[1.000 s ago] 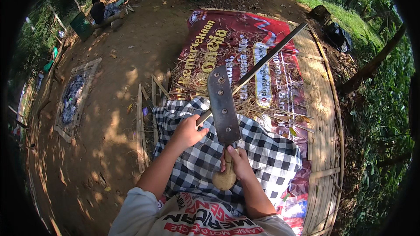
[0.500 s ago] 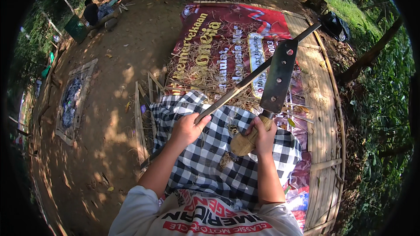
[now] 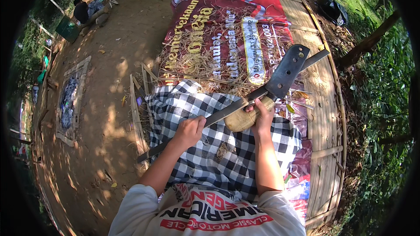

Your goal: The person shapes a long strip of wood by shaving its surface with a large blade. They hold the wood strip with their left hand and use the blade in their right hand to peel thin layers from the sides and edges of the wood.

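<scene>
My left hand (image 3: 190, 132) is closed around a long dark bamboo strip (image 3: 225, 111), which slants from beside my left forearm up to the far right. In my right hand (image 3: 263, 116) is the thick pale wooden handle of a cleaver-like knife (image 3: 287, 72). Its broad dark blade has several holes and points away to the right. The strip passes behind the blade near the handle; whether the edge touches it I cannot tell. Beneath both hands a black-and-white checked cloth (image 3: 199, 161) covers my lap, with a few shavings on it.
A red printed banner (image 3: 183, 39) strewn with thin shavings lies ahead on a bamboo platform (image 3: 323, 122). Loose slats (image 3: 136, 113) lie at its left. A framed ash pit (image 3: 70, 100) is on the dirt at left. A person (image 3: 82, 11) sits far left; a black bag (image 3: 332, 11) is far right.
The knife has come down nearer to me and tilted further right, its handle now close against the strip. The strip slopes less steeply, and its far end is lower.
</scene>
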Available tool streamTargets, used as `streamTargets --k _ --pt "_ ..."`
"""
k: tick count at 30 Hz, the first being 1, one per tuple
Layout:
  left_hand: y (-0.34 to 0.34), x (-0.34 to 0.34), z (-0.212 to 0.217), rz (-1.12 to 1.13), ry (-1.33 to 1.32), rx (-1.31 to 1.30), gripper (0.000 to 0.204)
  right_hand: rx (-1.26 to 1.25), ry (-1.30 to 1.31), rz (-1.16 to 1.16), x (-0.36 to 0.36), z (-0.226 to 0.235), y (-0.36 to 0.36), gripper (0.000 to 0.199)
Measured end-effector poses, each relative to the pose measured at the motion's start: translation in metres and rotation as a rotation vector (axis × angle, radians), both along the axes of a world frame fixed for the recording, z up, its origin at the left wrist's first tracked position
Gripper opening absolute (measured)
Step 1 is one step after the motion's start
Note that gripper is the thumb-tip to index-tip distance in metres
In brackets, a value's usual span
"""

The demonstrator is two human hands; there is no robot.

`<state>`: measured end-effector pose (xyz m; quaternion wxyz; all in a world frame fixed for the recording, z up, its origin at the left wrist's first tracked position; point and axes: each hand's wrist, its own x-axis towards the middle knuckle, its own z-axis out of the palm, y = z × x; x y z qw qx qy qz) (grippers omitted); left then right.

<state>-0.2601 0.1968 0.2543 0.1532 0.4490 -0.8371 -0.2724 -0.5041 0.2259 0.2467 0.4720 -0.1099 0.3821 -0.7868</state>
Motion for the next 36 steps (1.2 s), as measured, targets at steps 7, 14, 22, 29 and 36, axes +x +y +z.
streamTargets --k 7,14,22,29,36 --pt "-0.019 0.038 0.013 0.089 0.187 -0.207 0.033 0.0 0.077 -0.011 0.001 -0.013 0.003 0.034" --pt "-0.11 0.247 0.016 0.92 -0.606 -0.018 0.046 -0.043 0.058 0.008 0.008 -0.002 0.001 0.034" --pt "-0.024 0.093 0.088 0.186 -0.015 -0.006 0.061 0.023 0.064 -0.018 0.004 -0.016 0.002 0.036" --pt "-0.042 0.155 0.022 -0.011 -0.34 -0.279 0.037 0.007 0.008 -0.011 0.005 -0.019 0.002 0.032" --pt "-0.111 0.257 0.017 0.829 -0.659 -0.382 0.064 0.044 0.084 -0.02 0.006 -0.019 0.0 0.037"
